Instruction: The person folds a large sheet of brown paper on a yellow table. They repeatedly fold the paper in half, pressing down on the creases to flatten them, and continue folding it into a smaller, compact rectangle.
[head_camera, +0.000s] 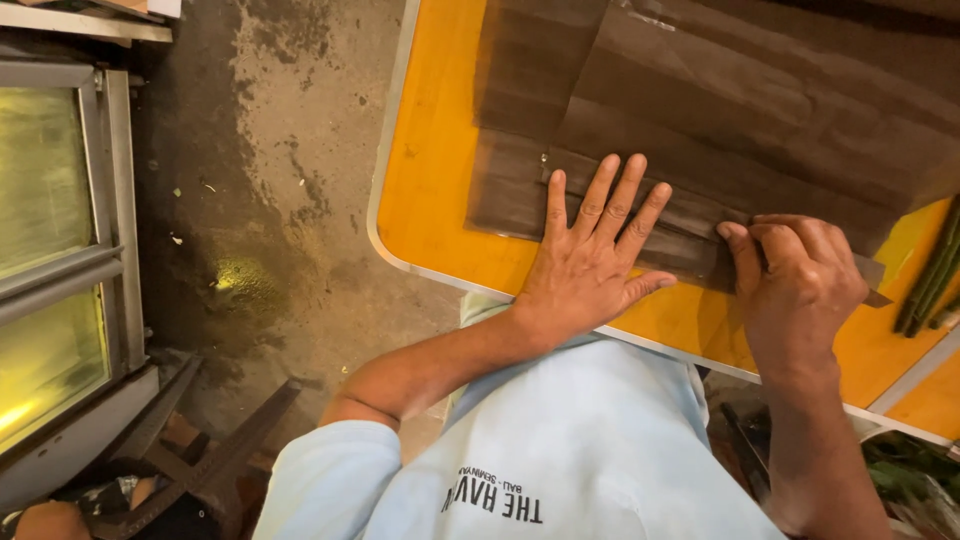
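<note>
Nearest the body, the left hand (590, 255) lies flat with fingers spread wide, pressing down the near edge of the dark brown sheets (700, 120), while the right hand (795, 285) is curled tight around a thin blade-like tool (872, 283) whose tip pokes out to the right; the cut looks best made with the left palm kept firm and its fingers clear of the tool. The sheets run from under both hands toward the far right, over the orange worktop (430, 180), with green stalks (935, 270) at the right edge.
</note>
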